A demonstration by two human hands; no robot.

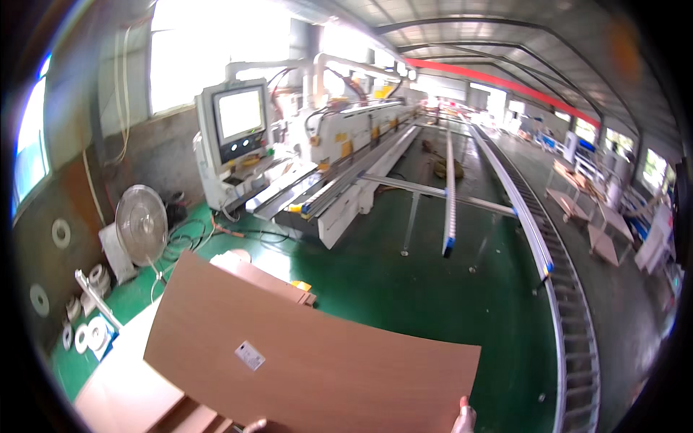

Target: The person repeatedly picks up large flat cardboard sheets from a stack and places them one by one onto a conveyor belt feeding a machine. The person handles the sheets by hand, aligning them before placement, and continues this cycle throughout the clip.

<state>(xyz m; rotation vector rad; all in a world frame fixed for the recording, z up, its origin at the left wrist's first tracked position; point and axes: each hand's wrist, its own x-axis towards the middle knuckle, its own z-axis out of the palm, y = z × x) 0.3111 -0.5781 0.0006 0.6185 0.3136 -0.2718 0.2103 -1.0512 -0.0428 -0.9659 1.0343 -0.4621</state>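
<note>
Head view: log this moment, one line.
left hand: at brown panel lower edge, mostly cropped | right hand: holding panel's right side | white label: on panel

Honestly, the tan panel [317, 361] looked like wood-based board, smooth and pretty matt, with a flat, paper-looking label [250, 356] stuck on it. The pale board [126, 386] underneath had a smooth, slightly satiny face. Floor [354, 289] was the shiny bit: smooth green coating, properly glossy, with bright reflections. The long rail [510, 195] had a silvery metal look, kinda satin, and the ladder-like track [575, 355] beside it was duller metal. Machine housing [361, 130] seemed like smooth painted metal. Lower wall [162, 151]? Rough, blotchy, dead matt. Couldn't tell whether the fan guard [142, 224] was metal or plastic.
</note>
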